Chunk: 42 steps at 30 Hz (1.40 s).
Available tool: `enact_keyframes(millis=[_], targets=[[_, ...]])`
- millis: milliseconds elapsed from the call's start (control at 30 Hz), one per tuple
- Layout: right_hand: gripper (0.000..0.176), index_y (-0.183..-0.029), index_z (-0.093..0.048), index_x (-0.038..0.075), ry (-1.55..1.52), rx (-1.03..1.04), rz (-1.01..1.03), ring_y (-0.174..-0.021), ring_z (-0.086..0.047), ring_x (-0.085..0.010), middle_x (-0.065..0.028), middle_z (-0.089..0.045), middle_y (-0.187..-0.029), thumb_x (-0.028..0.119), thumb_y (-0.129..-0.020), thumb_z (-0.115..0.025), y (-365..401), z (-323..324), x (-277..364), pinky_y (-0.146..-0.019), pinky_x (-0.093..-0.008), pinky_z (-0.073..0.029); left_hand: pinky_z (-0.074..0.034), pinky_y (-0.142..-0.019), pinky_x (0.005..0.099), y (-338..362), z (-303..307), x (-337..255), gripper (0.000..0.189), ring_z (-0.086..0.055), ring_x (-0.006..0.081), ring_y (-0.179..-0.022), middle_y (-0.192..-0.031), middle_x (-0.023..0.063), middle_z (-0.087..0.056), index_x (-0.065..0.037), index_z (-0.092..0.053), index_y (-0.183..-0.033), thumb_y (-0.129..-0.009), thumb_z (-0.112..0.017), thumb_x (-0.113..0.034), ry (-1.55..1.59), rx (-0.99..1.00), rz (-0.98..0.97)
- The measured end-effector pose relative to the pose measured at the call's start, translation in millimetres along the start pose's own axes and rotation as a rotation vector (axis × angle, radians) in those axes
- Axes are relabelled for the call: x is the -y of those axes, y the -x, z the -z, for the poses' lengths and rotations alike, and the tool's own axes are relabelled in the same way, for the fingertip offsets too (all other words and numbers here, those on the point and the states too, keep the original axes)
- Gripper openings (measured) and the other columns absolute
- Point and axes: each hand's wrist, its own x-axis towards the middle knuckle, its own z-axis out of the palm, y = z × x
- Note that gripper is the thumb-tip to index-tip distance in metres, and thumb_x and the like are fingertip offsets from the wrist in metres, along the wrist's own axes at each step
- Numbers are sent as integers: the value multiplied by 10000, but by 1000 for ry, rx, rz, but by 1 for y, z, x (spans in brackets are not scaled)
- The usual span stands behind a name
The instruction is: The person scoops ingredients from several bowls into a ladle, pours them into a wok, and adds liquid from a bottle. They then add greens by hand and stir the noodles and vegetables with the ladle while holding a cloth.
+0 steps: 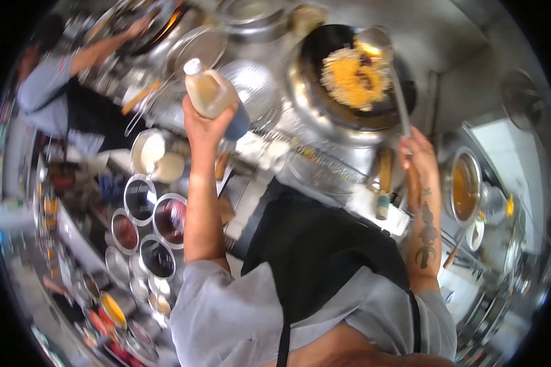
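My left hand point(208, 125) is wrapped round a plastic jug point(211, 95) with a white cap; pale liquid shows in its upper part. The jug is raised left of a black wok point(315, 52). Yellow-topped rice point(349, 76) with a dark brown patch lies in the wok. My right hand point(419, 150) grips the long handle of a ladle point(400, 98). Its bowl is over the far edge of the rice, with something yellowish in it.
A perforated metal strainer point(251, 92) stands behind the jug. Several round containers point(156, 257) are at the left, and a pot of brown liquid point(465, 189) is at the right. Another person point(55, 104) works at the far left.
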Motion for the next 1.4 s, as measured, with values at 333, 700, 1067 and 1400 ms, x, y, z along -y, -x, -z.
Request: enact_keyframes(millis=[333, 700, 1067, 1400], targets=[[567, -1440, -308, 58, 261, -11, 226, -432, -411, -62, -4, -504, -715, 138, -934, -552, -8, 14, -22, -366, -206, -364, -482, -879, 336, 59, 113, 34, 709, -587, 222, -1007, -1138, 158, -558, 31, -418, -1222, -655, -823, -100, -427, -303, 2], [490, -1369, -427, 52, 1109, -129, 317, -755, -635, -412, -284, -628, -952, 170, -907, -536, -17, 31, -40, -710, -481, -503, -427, -988, 380, 155, 94, 141, 822, -510, 276, -1147, -1278, 212, -452, 62, -295, -1334, -703, -802, -77, -220, -375, 117], [463, -1361, -416, 35, 1309, -176, 242, -813, -632, -411, -266, -638, -867, 202, -934, -485, 26, 19, -19, -758, -481, -502, -474, -809, 321, 228, 113, 181, 772, -544, 208, -926, -1072, 143, -495, 40, -249, -1360, -763, -732, -44, -323, -387, 670], [425, -1317, -466, 50, 1273, -140, 227, -934, -596, -445, -293, -613, -994, 221, -929, -492, -4, 23, -25, -813, -492, -477, -443, -669, 242, 260, 64, 139, 761, -493, 121, -789, -995, 80, -479, -51, -247, -1393, -787, -706, -75, -19, -315, 603]])
